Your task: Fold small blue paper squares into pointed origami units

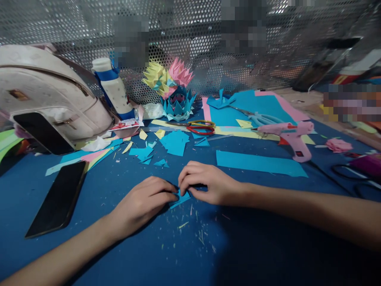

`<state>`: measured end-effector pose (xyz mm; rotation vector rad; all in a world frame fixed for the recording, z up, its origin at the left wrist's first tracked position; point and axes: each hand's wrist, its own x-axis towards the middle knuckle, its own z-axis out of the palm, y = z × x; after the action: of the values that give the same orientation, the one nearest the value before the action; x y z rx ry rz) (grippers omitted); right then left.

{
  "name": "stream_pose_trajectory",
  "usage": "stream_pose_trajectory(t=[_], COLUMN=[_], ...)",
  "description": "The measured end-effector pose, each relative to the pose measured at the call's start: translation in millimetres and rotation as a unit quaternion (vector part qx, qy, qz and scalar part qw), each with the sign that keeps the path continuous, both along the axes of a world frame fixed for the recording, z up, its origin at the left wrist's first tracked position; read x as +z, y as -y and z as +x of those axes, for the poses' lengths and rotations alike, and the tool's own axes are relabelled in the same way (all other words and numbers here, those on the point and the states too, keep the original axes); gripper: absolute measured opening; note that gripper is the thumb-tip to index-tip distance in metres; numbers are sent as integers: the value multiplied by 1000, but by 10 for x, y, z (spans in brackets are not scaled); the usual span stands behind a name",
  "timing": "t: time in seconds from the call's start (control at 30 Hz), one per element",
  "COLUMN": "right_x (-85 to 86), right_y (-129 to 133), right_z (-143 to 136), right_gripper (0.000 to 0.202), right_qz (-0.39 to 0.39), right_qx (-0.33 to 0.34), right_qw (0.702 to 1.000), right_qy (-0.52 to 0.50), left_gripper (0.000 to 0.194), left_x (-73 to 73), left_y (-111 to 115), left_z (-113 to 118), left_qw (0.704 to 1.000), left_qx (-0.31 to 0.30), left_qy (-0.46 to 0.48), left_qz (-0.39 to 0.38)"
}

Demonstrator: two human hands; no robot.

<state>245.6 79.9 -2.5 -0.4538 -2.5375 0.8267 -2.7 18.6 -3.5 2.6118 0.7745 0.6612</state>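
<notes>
A small folded piece of blue paper (180, 200) lies on the dark blue table between my two hands, partly hidden under the fingers. My left hand (149, 198) rests on its left side with the fingers together, pressing it to the table. From the right, my right hand (208, 182) pinches the paper's upper edge with curled fingers. Just beyond the hands are blue paper scraps (175, 142), and a long blue strip (258, 163) lies behind my right wrist.
A black phone (58, 198) lies at left, near a white backpack (53, 87) and a bottle (114, 89). Behind stand folded paper flowers (178, 101). Red-and-yellow scissors (201, 128) and a pink glue gun (293, 137) with a cord lie further back right.
</notes>
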Motion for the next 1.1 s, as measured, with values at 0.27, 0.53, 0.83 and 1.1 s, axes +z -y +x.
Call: stream_pose_trajectory(t=[0.27,0.53,0.83,1.1], right_x=[42,58,59,49], right_y=[10,5,4,1], right_z=[-17,-14,-9,-12], right_gripper=[11,12,12,13], right_qz=[15,16,20,19], right_qx=[19,25,26,27], right_qw=[1000,999,999,999], right_qy=[12,27,35,30], left_gripper=[31,32,30,33], left_x=[65,124,90,123], left_y=[-11,-14,-47,-58], left_z=[-15,15,-11,-15], left_qw=[997,995,991,984], left_qx=[-45,-49,-71,-83], left_qy=[-25,-34,-43,-59], left_qz=[57,78,107,149])
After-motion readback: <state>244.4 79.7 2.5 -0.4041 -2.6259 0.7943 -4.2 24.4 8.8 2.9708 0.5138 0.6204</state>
